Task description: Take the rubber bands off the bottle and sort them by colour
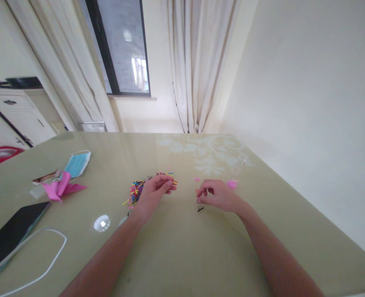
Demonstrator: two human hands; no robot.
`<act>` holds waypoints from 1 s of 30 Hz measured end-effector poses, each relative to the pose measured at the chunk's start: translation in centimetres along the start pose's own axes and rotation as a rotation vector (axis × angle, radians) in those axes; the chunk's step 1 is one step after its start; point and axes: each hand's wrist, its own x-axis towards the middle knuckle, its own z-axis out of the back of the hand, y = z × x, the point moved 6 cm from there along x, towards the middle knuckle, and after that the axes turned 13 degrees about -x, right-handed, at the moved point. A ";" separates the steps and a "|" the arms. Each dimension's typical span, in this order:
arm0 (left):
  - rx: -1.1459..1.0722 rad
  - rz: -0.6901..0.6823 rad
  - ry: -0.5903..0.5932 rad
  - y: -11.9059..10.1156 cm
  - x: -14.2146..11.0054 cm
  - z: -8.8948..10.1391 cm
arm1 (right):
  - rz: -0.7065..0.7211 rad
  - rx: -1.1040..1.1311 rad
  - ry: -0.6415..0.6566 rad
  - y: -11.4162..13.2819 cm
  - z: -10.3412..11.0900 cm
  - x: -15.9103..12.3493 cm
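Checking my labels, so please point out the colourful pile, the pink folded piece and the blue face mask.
Colourful pile (136, 190): head view, its uncovered part beside the wrist.
Pink folded piece (62, 189): head view, its middle.
Blue face mask (77, 166): head view, middle of its blue side.

Head-height view, forward and down

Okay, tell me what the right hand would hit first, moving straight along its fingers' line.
The right hand would probably meet the left hand across the gap, though their heights are unclear, so it might miss.
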 end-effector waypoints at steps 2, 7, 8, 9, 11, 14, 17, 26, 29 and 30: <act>-0.030 0.046 0.033 0.3 -0.4 -0.7 | 0.033 0.037 -0.151 1.3 0.1 0.1; -0.015 0.088 0.130 1.1 -1.2 -2.2 | 0.151 0.114 -0.332 3.9 -0.7 -0.2; -0.009 0.086 0.144 1.2 -1.2 -2.4 | 0.171 0.119 -0.343 4.2 -0.8 -0.2; -0.002 0.083 0.154 1.3 -1.3 -2.5 | 0.185 0.121 -0.350 4.4 -0.9 -0.3; 0.014 0.077 0.167 1.3 -1.3 -2.6 | 0.191 0.127 -0.360 4.5 -1.0 -0.3; 0.068 0.065 0.182 1.1 -1.2 -2.6 | 0.157 0.181 -0.393 4.1 -0.4 -0.3; 0.284 -0.041 0.144 0.4 -0.9 -1.7 | 0.084 0.289 -0.485 3.2 1.2 -0.6; 1.171 -0.406 0.088 0.5 -0.4 0.4 | 0.030 0.473 -0.595 2.2 3.5 -1.4; 1.247 -0.360 0.118 0.9 -0.3 0.4 | 0.027 0.463 -0.608 2.0 3.8 -1.4; 1.255 -0.350 0.125 0.9 -0.3 0.4 | 0.019 0.442 -0.625 1.7 4.1 -1.4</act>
